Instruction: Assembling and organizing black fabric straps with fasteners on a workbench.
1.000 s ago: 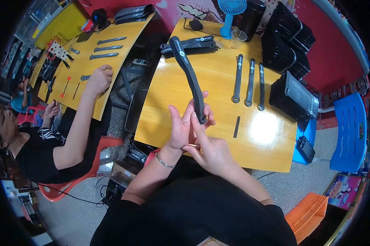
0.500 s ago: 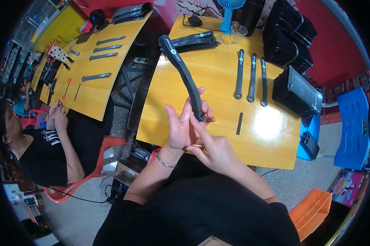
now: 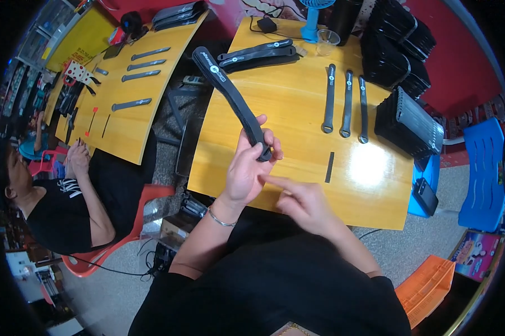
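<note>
My left hand [image 3: 248,167] grips the near end of a long black strap [image 3: 227,92], which rises up and to the left over the yellow wooden table [image 3: 297,106]. Just below it, my right hand [image 3: 303,203] holds nothing; its fingers are spread and its index finger points toward the strap's gripped end. A small black strip [image 3: 329,167] lies flat on the table to the right of my hands. Three narrow black straps [image 3: 346,102] lie side by side farther back.
Stacked black cases [image 3: 398,47] and a ribbed black box [image 3: 412,126] line the table's right side. A blue fan [image 3: 311,19], clear cup [image 3: 326,40] and two more straps [image 3: 258,53] sit at the back. A seated person [image 3: 56,196] works at the left table [image 3: 112,89].
My right hand has let go of the strap and dropped below it. The strap has swung farther left and up. The person at the left pulled their arm back from their table.
</note>
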`<state>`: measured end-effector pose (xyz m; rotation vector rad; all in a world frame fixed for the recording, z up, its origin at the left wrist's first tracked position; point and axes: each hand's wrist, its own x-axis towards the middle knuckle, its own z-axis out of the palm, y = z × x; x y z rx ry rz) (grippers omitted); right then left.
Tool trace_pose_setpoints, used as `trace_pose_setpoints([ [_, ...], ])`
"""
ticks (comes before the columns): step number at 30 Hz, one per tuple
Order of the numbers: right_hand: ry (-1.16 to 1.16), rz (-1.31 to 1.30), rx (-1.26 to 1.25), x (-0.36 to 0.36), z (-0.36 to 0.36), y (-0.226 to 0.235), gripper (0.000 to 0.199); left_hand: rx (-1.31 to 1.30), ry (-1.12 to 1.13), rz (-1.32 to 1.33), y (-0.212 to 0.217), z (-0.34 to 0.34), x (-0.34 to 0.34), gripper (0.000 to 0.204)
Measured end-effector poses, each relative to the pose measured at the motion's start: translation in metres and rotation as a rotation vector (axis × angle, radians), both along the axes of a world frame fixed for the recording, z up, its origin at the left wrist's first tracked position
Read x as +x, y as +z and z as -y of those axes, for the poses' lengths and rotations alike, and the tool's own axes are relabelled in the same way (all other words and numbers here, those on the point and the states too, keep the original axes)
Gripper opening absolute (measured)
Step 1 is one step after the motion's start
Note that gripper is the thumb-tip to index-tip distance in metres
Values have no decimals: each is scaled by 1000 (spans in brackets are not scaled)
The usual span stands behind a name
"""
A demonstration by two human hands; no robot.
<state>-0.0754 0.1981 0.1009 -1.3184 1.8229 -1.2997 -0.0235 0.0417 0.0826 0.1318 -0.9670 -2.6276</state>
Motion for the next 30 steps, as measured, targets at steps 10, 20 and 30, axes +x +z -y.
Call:
trace_pose_setpoints([
  [10,-315,33,-60,-10,-3,6,36,-111,16,-56,-9,-2,6,38],
  [20,-404,-226,-68,-1,11,0,47,-192,155,-61,-19,-4,11,43],
  [30,-415,-285,-75,2,15,-2,50,-256,207,-84,-25,-3,12,45],
])
